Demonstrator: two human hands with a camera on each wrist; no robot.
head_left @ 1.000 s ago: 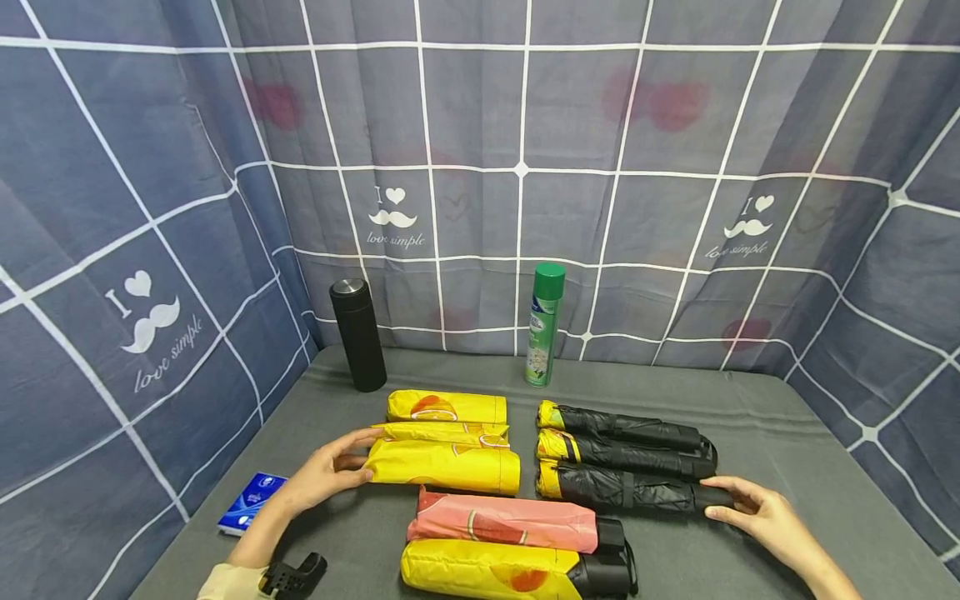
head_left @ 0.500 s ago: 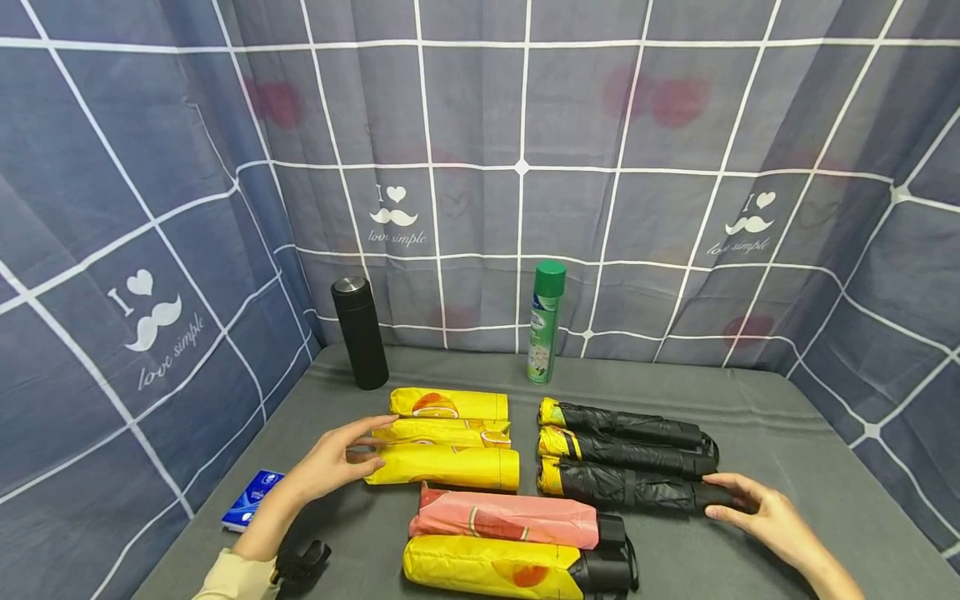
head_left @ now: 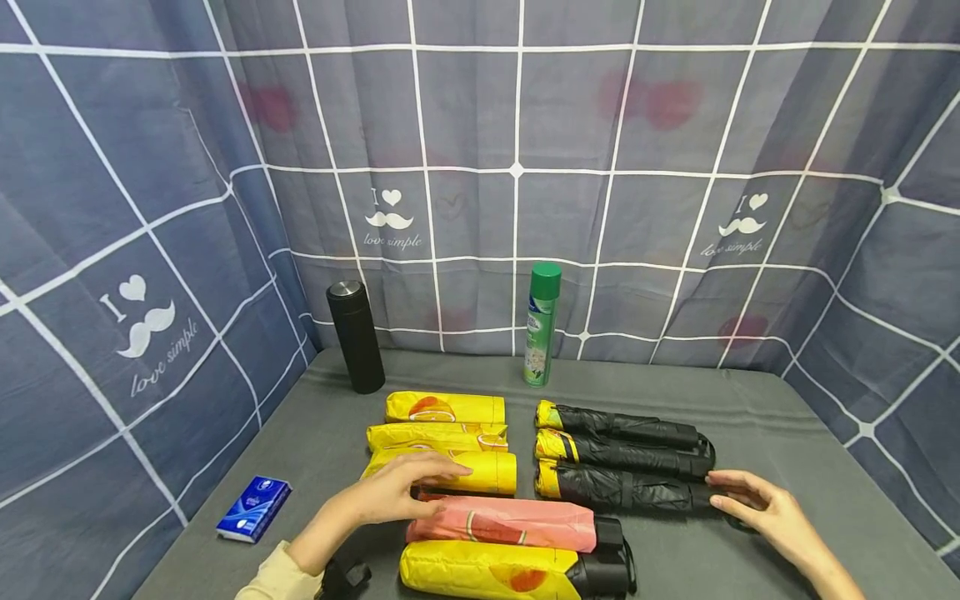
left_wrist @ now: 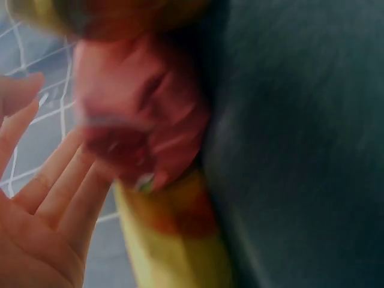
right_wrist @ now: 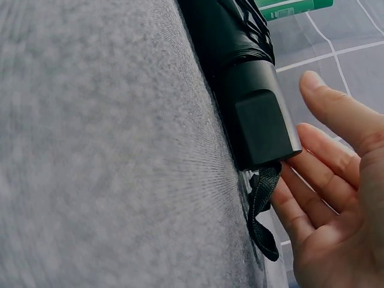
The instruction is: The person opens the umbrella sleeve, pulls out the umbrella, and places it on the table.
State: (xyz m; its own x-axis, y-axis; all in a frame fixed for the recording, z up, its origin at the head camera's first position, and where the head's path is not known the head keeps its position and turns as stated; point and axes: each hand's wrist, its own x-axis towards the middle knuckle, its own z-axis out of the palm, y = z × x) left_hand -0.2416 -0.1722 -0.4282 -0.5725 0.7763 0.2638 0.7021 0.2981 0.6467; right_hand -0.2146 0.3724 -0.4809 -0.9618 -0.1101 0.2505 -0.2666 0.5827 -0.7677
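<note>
My left hand (head_left: 390, 490) hovers over the left end of the pink folded umbrella (head_left: 510, 522), fingers loosely bent. Its fingertips overlap the nearest yellow fruit-print bundle (head_left: 487, 473) in the head view; two more such bundles (head_left: 444, 407) lie behind. In the blurred left wrist view the fingers (left_wrist: 60, 186) are spread beside the pink umbrella's end (left_wrist: 144, 114), gripping nothing. At the right, my right hand (head_left: 776, 512) is by the handle end of the nearest black folded umbrella (head_left: 630, 487). Fingers and thumb stand apart around the black handle (right_wrist: 258, 117), a strap (right_wrist: 264, 210) hanging below.
A yellow folded umbrella (head_left: 487, 568) lies in front of the pink one. Two more black umbrellas (head_left: 622, 423) lie behind the nearest. A black flask (head_left: 356, 337) and green spray can (head_left: 542, 325) stand at the back. A blue tissue pack (head_left: 253, 508) lies left.
My left hand has left the ends of the yellow bundles and moved right and nearer, to the pink umbrella's left end. My right hand has drawn slightly back from the black handle.
</note>
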